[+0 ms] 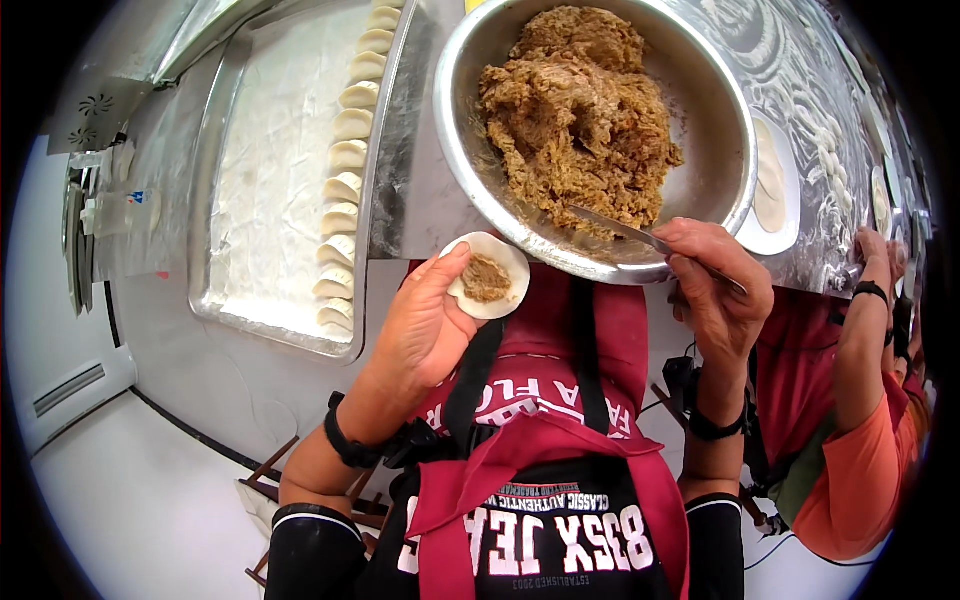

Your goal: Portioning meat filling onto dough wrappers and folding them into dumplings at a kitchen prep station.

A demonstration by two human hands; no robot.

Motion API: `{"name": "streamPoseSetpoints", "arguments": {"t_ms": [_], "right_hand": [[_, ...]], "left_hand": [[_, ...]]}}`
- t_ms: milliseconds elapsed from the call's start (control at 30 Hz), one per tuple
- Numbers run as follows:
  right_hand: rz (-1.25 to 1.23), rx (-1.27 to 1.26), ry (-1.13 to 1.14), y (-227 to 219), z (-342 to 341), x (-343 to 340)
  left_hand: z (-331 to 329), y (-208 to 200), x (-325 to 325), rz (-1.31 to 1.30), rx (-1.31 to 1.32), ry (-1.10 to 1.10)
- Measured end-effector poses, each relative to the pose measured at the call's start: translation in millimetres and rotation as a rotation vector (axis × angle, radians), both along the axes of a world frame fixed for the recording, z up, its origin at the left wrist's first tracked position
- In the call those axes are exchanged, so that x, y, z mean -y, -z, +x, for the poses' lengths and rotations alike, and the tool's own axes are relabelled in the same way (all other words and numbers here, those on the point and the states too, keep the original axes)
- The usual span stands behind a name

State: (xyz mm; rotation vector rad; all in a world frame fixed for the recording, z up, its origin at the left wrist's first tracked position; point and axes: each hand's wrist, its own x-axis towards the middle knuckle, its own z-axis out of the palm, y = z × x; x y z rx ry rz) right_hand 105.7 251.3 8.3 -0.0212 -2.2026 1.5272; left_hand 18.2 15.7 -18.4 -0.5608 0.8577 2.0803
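Head view: filling and wrapper at the tabletop's (425, 160) near edge.
Left hand (432, 322), loosely curled, holds the wrapper (512, 262) with filling (485, 279); right hand (722, 285) grips a spatula (612, 225) over the bowl (708, 175).

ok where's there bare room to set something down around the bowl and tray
Widest: inside the tray, between its left rim and the dumpling row. A narrower strip of table runs between tray and bowl. Crowded: right of the bowl, by the white plate.

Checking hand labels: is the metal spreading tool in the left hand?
No, the right hand holds the metal spreading tool, while the left hand holds a round wrapper with filling on it.
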Motion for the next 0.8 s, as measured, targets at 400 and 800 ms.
{"name": "streamPoseSetpoints", "arguments": {"t_ms": [400,800], "right_hand": [[0.094,0.051,-0.074,8,-9,1],[-0.585,-0.082,-0.065,6,7,14]], "left_hand": [[-2,2,-4,-0.009,-0.011,0.064],[-4,2,-7,0.097,-0.003,0.083]]}}
